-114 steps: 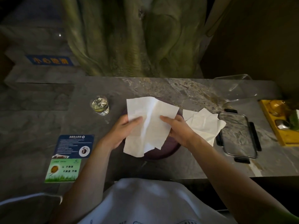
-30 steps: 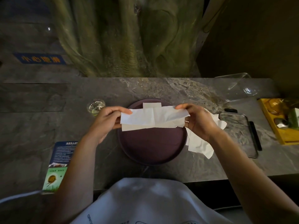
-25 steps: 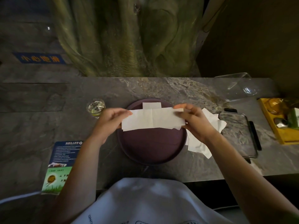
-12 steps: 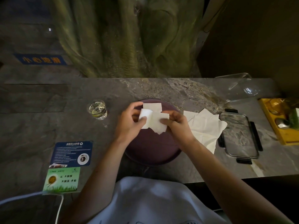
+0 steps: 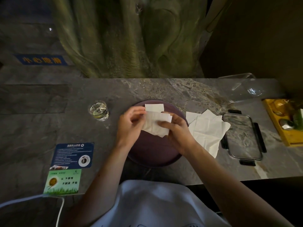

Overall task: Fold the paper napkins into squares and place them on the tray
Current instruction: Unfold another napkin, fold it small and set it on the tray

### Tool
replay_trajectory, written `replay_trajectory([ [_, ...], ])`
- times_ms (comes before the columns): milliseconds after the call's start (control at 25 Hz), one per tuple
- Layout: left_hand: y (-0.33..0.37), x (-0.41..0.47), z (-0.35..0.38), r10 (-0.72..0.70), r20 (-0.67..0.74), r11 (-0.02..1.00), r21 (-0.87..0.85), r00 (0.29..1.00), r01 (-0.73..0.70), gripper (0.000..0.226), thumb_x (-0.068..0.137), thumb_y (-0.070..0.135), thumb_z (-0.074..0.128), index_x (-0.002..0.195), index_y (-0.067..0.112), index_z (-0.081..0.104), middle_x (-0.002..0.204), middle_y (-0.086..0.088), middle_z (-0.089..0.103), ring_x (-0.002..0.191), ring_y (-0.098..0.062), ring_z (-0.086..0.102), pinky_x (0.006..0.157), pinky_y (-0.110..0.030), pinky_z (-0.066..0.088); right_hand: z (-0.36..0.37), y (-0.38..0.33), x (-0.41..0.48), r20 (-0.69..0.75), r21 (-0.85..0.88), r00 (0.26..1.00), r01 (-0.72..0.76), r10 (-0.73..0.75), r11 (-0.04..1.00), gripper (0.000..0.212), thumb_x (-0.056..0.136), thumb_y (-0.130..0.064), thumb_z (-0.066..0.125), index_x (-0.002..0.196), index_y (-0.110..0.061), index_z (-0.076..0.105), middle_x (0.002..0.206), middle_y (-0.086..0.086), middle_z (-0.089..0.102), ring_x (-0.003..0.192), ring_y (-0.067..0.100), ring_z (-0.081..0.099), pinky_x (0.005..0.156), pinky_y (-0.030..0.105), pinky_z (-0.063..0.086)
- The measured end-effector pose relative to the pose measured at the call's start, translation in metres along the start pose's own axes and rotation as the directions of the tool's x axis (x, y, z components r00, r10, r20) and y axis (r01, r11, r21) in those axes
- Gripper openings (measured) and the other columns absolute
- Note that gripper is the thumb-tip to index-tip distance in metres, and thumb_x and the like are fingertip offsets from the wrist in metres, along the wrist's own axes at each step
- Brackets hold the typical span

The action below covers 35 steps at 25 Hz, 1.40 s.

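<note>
White napkin (image 5: 151,127) folded small, lower edge uneven.

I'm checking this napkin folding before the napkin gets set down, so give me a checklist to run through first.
1. Both hands hold the napkin: ok; left hand and right hand grip it above the tray.
2. Napkin folded square: not ok; its near edge is uneven.
3. Bare tray space beside the folded napkin lying there: ok.
4. The glass stands apart from the hands: ok.
5. More unfolded napkins wait right of the tray: ok.
</note>
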<state>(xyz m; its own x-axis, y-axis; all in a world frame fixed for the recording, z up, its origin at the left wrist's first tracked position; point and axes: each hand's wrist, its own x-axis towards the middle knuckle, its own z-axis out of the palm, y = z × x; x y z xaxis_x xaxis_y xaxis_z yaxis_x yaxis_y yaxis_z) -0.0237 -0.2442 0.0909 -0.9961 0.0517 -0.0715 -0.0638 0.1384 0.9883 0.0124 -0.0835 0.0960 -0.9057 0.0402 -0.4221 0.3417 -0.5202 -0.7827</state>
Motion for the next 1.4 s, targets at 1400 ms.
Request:
replay_trajectory([
  [1400,-0.113,0.044,-0.010,-0.570,-0.192,0.816,-0.021,0.799,0.577,0.042,0.078,-0.001,0.064,0.113,0.023,0.061,0.097,-0.005,0.066,0.078,-0.015,0.063,0.074,-0.037,0.056,-0.021,0.062,0.114,-0.284,-0.518,0.905,-0.423,0.316,0.743,0.024,0.087,-0.001,0.065,0.109,-0.007,0.062,0.099,0.012,0.067,0.077,0.021,0.069,0.067,0.034,0.061],
])
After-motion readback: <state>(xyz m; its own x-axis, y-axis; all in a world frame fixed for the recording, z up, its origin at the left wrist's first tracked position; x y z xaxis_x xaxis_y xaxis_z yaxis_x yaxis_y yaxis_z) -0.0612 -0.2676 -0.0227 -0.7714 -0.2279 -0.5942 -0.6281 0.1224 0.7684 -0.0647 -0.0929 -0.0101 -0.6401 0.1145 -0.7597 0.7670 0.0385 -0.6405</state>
